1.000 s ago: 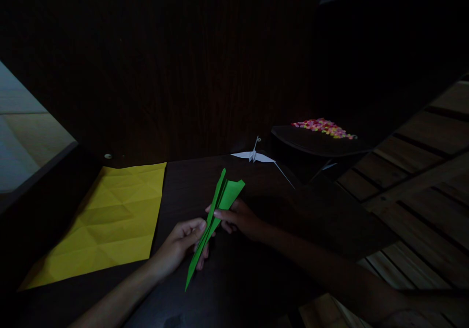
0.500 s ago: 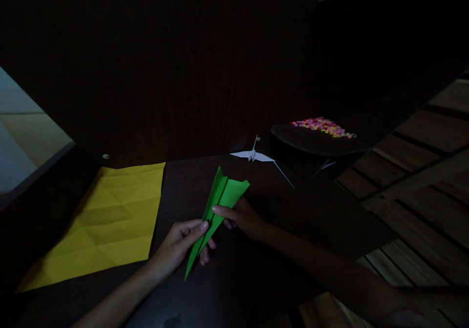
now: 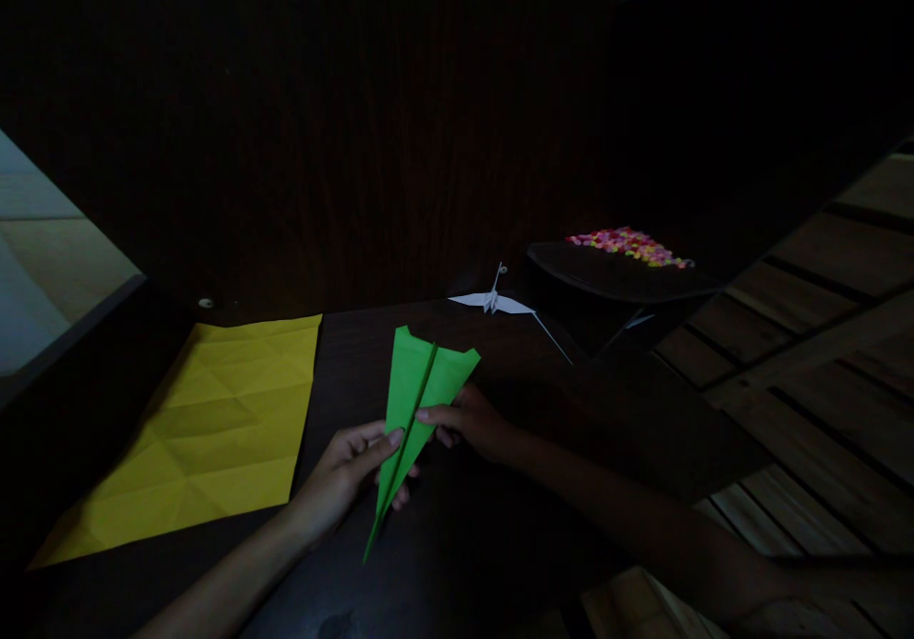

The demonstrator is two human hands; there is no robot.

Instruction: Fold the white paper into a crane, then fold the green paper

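Observation:
A green paper plane [image 3: 409,382] with its nose pointing down toward me is held above the dark table. My left hand [image 3: 353,463] grips its left wing, thumb on top and fingers underneath. On the right wing, close to the centre fold, my right hand [image 3: 467,420] pinches the paper with its thumb on top; its other fingers are mostly hidden beneath. The wings lie spread to either side of the centre fold, and small flaps stand up at their outer rear edges.
To the left lies a creased yellow paper sheet [image 3: 235,420]. A white paper crane [image 3: 492,303] stands at the back against a dark wooden panel [image 3: 371,172]. Small pink, red and yellow pieces [image 3: 632,247] lie on a dark curved shelf [image 3: 592,272] to the right. Slatted wood [image 3: 821,353] shows farther right.
The plane's left wing has swung outward and flatter, so its upper face now shows. The plane has turned slightly, and both hands keep hold of it in nearly the same place.

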